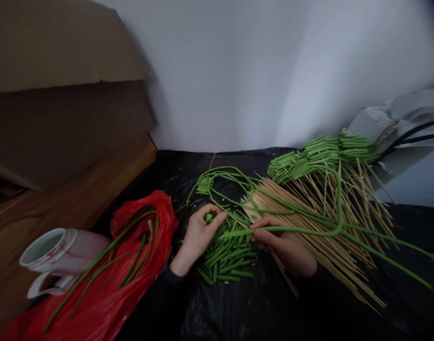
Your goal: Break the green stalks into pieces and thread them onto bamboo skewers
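Long green beans (pixel 291 230) loop across the middle; one of them lies in the pinch of my right hand (pixel 286 248), its end pointing left. My left hand (pixel 199 234) curls its thumb and fingers together around a small green piece, just left of that end. A heap of short cut bean pieces (pixel 233 260) lies below and between both hands. Thin wooden skewers (pixel 316 237) are spread under and beyond my right hand. Rows of bean pieces on skewers (pixel 321 154) are stacked at the back right, and a smaller skewered row (pixel 203 185) lies behind my left hand.
On the left are a red plastic bag (pixel 146 279) with long beans on it and a pale jug (pixel 66 251) with a handle. A cardboard box (pixel 67 118) stands behind them. Grey-white bags (pixel 412 123) sit at the right, and black plastic (pixel 217 317) covers the surface.
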`<act>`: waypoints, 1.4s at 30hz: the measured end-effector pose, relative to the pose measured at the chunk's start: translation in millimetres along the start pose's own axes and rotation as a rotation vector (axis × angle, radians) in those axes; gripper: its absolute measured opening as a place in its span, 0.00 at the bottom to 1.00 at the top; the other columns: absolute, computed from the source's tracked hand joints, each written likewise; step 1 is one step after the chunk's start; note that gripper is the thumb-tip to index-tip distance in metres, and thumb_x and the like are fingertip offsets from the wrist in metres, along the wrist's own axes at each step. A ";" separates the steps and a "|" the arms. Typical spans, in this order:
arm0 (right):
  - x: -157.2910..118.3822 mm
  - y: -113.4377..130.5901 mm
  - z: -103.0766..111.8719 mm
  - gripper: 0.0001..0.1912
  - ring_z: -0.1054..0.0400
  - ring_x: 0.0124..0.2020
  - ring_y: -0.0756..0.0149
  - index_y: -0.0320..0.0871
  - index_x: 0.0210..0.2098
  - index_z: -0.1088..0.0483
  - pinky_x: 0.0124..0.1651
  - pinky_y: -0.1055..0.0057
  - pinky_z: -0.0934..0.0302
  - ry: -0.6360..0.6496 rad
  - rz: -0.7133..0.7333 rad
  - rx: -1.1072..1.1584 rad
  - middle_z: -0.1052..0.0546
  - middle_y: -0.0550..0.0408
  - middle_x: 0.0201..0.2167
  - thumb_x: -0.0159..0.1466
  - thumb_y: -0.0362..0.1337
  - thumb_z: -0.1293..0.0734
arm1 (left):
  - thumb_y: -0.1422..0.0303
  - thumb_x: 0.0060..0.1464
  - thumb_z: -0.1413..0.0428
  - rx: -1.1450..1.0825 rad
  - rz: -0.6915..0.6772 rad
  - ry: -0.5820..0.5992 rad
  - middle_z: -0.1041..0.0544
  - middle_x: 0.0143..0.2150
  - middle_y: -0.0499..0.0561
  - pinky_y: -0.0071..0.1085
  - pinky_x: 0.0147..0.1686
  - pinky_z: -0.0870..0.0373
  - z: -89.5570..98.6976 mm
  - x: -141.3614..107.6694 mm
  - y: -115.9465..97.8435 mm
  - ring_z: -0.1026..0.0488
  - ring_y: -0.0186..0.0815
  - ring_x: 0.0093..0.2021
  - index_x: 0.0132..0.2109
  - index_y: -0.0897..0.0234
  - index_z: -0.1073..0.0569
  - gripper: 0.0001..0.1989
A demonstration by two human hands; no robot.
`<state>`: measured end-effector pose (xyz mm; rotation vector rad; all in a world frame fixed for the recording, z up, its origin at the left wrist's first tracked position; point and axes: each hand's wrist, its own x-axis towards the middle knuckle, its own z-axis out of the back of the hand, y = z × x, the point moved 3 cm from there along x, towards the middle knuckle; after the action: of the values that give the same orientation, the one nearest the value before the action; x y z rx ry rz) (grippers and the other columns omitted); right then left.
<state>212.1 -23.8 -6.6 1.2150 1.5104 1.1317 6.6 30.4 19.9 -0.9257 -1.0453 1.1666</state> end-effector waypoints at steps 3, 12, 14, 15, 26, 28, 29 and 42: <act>0.6 0.8 -0.3 0.12 0.34 0.28 0.69 0.46 0.35 0.23 0.32 0.70 0.42 -0.001 0.007 -0.028 0.23 0.56 0.28 0.58 0.46 0.26 | 0.63 0.53 0.38 0.126 -0.186 0.089 0.19 0.38 0.53 0.35 0.51 0.39 -6.1 -4.9 -9.2 0.28 0.42 0.45 0.34 0.60 0.18 0.06; 1.6 8.3 -1.0 0.11 0.32 0.30 0.66 0.45 0.33 0.22 0.32 0.69 0.39 -0.029 0.057 -0.151 0.23 0.55 0.28 0.55 0.45 0.25 | 0.64 0.57 0.40 0.209 -0.329 0.347 0.19 0.34 0.53 0.38 0.46 0.38 -16.7 -16.6 -16.1 0.30 0.43 0.39 0.40 0.52 0.16 0.08; 2.8 6.8 0.1 0.12 0.33 0.28 0.67 0.45 0.34 0.22 0.31 0.69 0.40 -0.033 0.032 -0.103 0.24 0.56 0.26 0.55 0.45 0.24 | 0.65 0.57 0.40 0.219 -0.331 0.388 0.20 0.32 0.53 0.36 0.42 0.38 -17.9 -17.3 -15.4 0.30 0.41 0.37 0.38 0.53 0.16 0.07; 3.4 5.8 1.3 0.13 0.33 0.26 0.68 0.44 0.34 0.23 0.30 0.70 0.40 -0.041 0.010 -0.042 0.24 0.56 0.25 0.54 0.45 0.24 | 0.65 0.57 0.40 0.227 -0.329 0.396 0.21 0.31 0.52 0.35 0.41 0.38 -17.9 -17.4 -15.3 0.30 0.41 0.36 0.37 0.53 0.16 0.07; 5.0 9.5 5.1 0.16 0.38 0.21 0.72 0.43 0.25 0.31 0.25 0.73 0.45 -0.089 -0.007 0.157 0.27 0.59 0.19 0.53 0.46 0.23 | 0.60 0.53 0.37 0.070 -0.132 0.458 0.23 0.32 0.53 0.30 0.32 0.36 -19.4 -17.8 -13.4 0.28 0.36 0.32 0.37 0.62 0.17 0.10; 4.2 9.5 3.1 0.15 0.37 0.22 0.71 0.43 0.26 0.30 0.26 0.73 0.44 -0.067 0.010 0.106 0.27 0.59 0.20 0.55 0.46 0.24 | 0.60 0.53 0.37 0.093 -0.147 0.469 0.24 0.31 0.52 0.30 0.32 0.37 -21.2 -19.5 -12.9 0.29 0.35 0.31 0.36 0.61 0.17 0.10; 3.8 9.5 2.4 0.15 0.37 0.22 0.71 0.43 0.26 0.30 0.26 0.72 0.44 -0.061 0.018 0.077 0.27 0.59 0.20 0.55 0.46 0.25 | 0.61 0.53 0.37 0.112 -0.162 0.474 0.25 0.30 0.51 0.30 0.32 0.37 -22.1 -20.4 -13.0 0.30 0.35 0.31 0.36 0.61 0.18 0.09; 2.2 15.0 7.1 0.13 0.38 0.23 0.76 0.44 0.29 0.28 0.27 0.77 0.45 -0.062 0.029 0.327 0.25 0.59 0.23 0.55 0.44 0.24 | 0.62 0.50 0.35 -0.260 0.028 0.306 0.29 0.26 0.47 0.26 0.27 0.39 -21.1 -17.7 -8.7 0.34 0.29 0.25 0.32 0.67 0.20 0.11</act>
<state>221.7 -19.1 6.3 1.4797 1.6794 0.8777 27.8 10.7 19.9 -1.2824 -0.9477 0.8881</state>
